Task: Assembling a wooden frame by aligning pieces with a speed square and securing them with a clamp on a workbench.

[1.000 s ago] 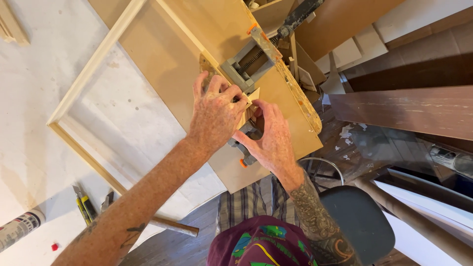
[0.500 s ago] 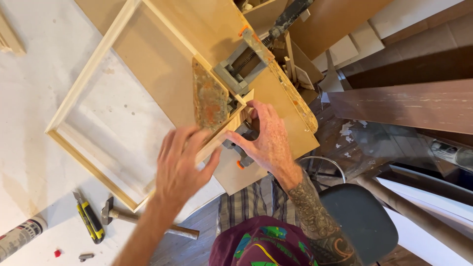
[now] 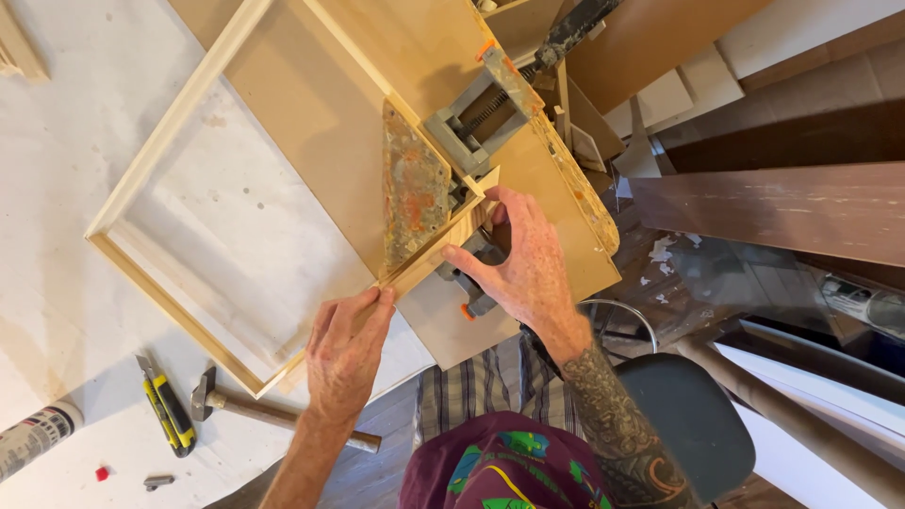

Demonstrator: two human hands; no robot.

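Observation:
A pale wooden frame [image 3: 170, 160] lies on the white table, one corner set in a grey corner clamp [image 3: 476, 118] on a plywood board [image 3: 320, 104]. A rusty triangular plate [image 3: 412, 193] sits inside that corner. My left hand [image 3: 344, 353] pinches the frame's near strip just below the plate, fingertips on the wood. My right hand [image 3: 523, 264] reaches over the board's edge, thumb and fingers closed around the clamp's lower jaw beside the frame corner.
A yellow utility knife [image 3: 168, 410], a hammer [image 3: 245, 407], a tube [image 3: 38, 438] and a small red cap [image 3: 101, 472] lie on the table at the near left. A grey chair seat [image 3: 688, 424] is below right. Dark boards [image 3: 782, 207] and offcuts are stacked at right.
My left hand left the top of the clamp, swung back towards me and now rests on the frame's near strip. The rusty plate is uncovered. My right hand stayed at the clamp.

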